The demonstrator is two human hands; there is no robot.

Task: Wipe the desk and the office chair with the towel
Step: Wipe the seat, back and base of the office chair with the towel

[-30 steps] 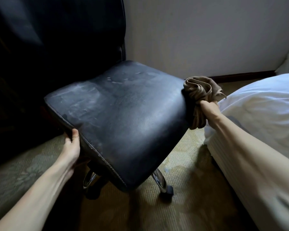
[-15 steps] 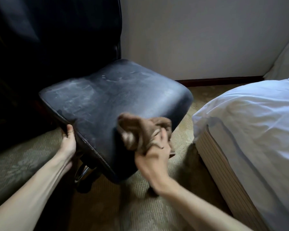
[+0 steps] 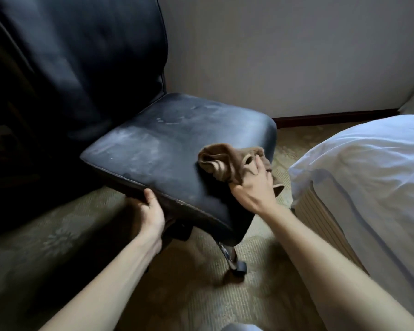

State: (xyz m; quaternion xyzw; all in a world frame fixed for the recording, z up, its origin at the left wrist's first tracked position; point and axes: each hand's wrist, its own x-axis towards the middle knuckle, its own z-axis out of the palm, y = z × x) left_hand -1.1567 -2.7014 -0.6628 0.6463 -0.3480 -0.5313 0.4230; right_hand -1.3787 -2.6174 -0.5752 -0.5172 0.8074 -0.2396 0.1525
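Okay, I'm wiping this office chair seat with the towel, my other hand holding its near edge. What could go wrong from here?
1. The chair stands on a caster, and only the left hand on the chair seat steadies it. A hard stroke could roll or swivel it.
2. The towel is bunched in the right hand, so it may smear the seat's pale smudges.
3. The white bed is close on the right, and an overshoot could brush dirt onto it.

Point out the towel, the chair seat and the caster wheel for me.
towel (image 3: 215, 161): head view, on its bunched brown folds.
chair seat (image 3: 167, 144): head view, on the dusty middle of the cushion.
caster wheel (image 3: 240, 268): head view, on the dark wheel below the chrome leg.
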